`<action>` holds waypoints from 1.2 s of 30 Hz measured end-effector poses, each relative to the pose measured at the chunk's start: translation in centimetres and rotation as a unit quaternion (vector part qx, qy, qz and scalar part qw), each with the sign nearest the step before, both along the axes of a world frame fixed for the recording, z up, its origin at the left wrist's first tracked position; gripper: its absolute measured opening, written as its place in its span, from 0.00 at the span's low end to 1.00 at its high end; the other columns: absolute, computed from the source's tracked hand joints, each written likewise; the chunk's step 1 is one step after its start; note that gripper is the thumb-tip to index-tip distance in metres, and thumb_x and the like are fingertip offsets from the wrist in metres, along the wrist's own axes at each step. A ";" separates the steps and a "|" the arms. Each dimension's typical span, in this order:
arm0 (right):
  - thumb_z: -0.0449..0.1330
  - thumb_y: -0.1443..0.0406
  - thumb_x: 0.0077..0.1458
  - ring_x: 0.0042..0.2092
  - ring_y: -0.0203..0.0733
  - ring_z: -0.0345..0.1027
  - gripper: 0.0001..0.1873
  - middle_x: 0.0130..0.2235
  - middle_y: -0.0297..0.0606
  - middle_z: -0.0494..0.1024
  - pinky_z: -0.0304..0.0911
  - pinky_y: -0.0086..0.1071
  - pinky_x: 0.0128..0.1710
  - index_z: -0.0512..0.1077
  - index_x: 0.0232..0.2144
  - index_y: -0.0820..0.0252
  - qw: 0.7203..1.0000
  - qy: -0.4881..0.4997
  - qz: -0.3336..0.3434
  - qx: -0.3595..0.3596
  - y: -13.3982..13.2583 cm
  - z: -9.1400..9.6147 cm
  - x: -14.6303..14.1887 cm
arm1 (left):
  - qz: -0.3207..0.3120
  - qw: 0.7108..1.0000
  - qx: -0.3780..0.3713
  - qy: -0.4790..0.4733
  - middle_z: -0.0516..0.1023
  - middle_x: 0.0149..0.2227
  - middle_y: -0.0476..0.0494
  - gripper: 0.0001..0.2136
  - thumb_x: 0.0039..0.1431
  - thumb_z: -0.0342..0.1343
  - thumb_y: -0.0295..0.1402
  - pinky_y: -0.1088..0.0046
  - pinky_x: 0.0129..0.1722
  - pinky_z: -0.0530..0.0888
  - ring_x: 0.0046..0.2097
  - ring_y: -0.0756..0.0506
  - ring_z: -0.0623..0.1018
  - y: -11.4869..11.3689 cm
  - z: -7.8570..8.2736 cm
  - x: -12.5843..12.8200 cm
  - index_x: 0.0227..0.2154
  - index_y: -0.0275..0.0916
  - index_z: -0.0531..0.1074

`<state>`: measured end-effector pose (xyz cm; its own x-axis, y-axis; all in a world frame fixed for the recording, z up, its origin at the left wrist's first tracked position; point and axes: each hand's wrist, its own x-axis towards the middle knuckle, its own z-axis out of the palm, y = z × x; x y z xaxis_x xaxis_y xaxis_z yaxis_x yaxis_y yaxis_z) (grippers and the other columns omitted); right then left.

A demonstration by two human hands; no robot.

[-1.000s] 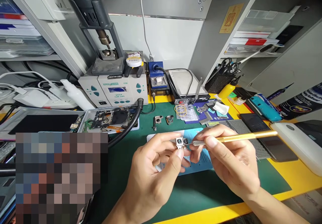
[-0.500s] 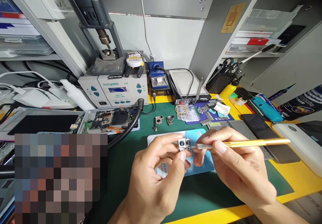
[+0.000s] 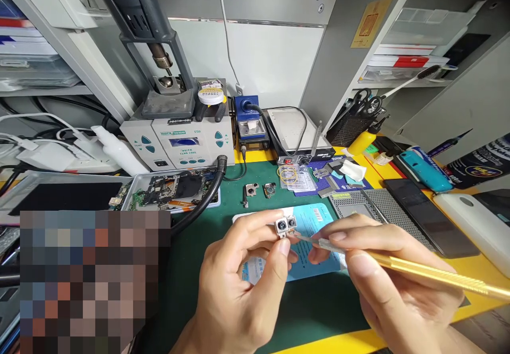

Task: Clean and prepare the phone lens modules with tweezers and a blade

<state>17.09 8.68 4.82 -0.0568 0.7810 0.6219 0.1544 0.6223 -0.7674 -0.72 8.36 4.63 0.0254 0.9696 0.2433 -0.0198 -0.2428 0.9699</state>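
My left hand (image 3: 239, 279) pinches a small dual camera module (image 3: 285, 224) between thumb and fingers, lenses facing me, above a green mat (image 3: 319, 301). My right hand (image 3: 394, 285) grips a gold-handled blade tool (image 3: 434, 274), its thin metal tip touching the module's lower right edge. Under both hands lies a light blue card (image 3: 314, 221) on the mat.
Two loose camera modules (image 3: 260, 189) lie further back on the mat. A tray with a phone circuit board (image 3: 171, 188) sits left, a hot-air station (image 3: 179, 136) behind it. A heating plate (image 3: 292, 131), tool holder (image 3: 353, 126), dark phones (image 3: 422, 210) and stencils stand right.
My right hand swung nearer to me, so the gold handle now slants down to the right edge of view. The module tilted slightly in my left hand; the tip stays against it.
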 end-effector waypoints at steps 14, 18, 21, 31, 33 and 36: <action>0.59 0.80 0.53 0.37 0.42 0.81 0.18 0.35 0.37 0.83 0.76 0.32 0.34 0.78 0.42 0.60 0.994 -0.085 -0.016 0.060 0.4 0.6 -0.1 | 0.007 0.996 0.082 0.046 0.84 0.39 0.54 0.18 0.62 0.56 0.19 0.80 0.36 0.84 0.34 0.51 0.86 0.0 -0.6 0.0 0.52 0.45 0.73; 0.59 0.81 0.52 0.36 0.42 0.80 0.19 0.34 0.38 0.83 0.76 0.34 0.32 0.78 0.42 0.61 0.994 -0.074 -0.022 0.074 0.4 0.6 -0.4 | 0.019 0.991 0.112 0.072 0.84 0.39 0.54 0.19 0.61 0.55 0.18 0.82 0.37 0.83 0.35 0.52 0.85 0.2 -0.9 -0.2 0.52 0.43 0.72; 0.59 0.80 0.51 0.34 0.42 0.80 0.19 0.33 0.37 0.83 0.75 0.34 0.31 0.78 0.41 0.60 0.993 -0.079 -0.037 0.084 0.3 0.6 -0.6 | 0.033 0.988 0.123 0.085 0.84 0.39 0.54 0.18 0.61 0.55 0.19 0.83 0.37 0.83 0.35 0.53 0.85 0.3 -0.8 -0.1 0.51 0.42 0.72; 0.60 0.79 0.47 0.36 0.44 0.82 0.21 0.36 0.39 0.85 0.77 0.33 0.33 0.77 0.44 0.61 0.982 -0.142 -0.002 0.121 0.5 0.4 0.2 | 0.072 0.974 0.161 0.144 0.85 0.35 0.54 0.15 0.60 0.57 0.20 0.88 0.38 0.80 0.32 0.55 0.84 0.3 -0.7 0.0 0.48 0.39 0.74; 0.61 0.78 0.47 0.36 0.43 0.82 0.20 0.36 0.38 0.85 0.77 0.32 0.35 0.76 0.44 0.61 0.978 -0.163 -0.008 0.131 0.5 0.5 0.4 | 0.072 0.973 0.165 0.147 0.85 0.35 0.54 0.15 0.59 0.56 0.20 0.89 0.38 0.80 0.32 0.56 0.84 0.4 -0.5 0.1 0.48 0.38 0.73; 0.61 0.78 0.49 0.38 0.42 0.82 0.18 0.37 0.39 0.85 0.78 0.32 0.39 0.76 0.43 0.62 0.974 -0.187 -0.022 0.129 0.2 0.1 0.9 | 0.075 0.971 0.166 0.158 0.85 0.36 0.54 0.15 0.59 0.57 0.20 0.89 0.39 0.79 0.32 0.56 0.84 0.5 -0.4 0.0 0.48 0.38 0.73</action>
